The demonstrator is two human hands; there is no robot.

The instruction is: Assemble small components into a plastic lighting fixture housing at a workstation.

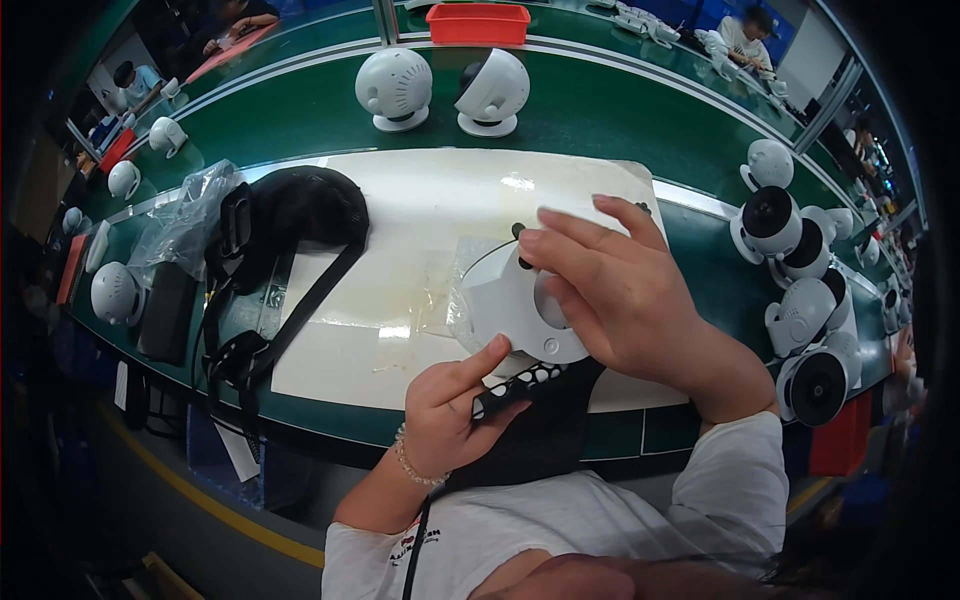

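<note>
A white rounded housing (497, 303) with a round grey recess sits over the pale mat in front of me, on or beside clear plastic film (450, 305). My left hand (447, 408) is closed around a black strip with white round spots (520, 388), and its thumb touches the housing's near edge. Over the housing's right side, my right hand (625, 290) has its fingers stretched out and apart. Small black round pads (518, 230) show by its fingertips; whether they stick to the fingers or the housing I cannot tell.
A black strapped bag (310, 205), a clear plastic bag (190, 220) and a dark box (167, 312) lie left. Two white round devices (394, 88) stand at the back, near a red bin (478, 22). Several more devices (770, 215) crowd the right. Other people work beyond.
</note>
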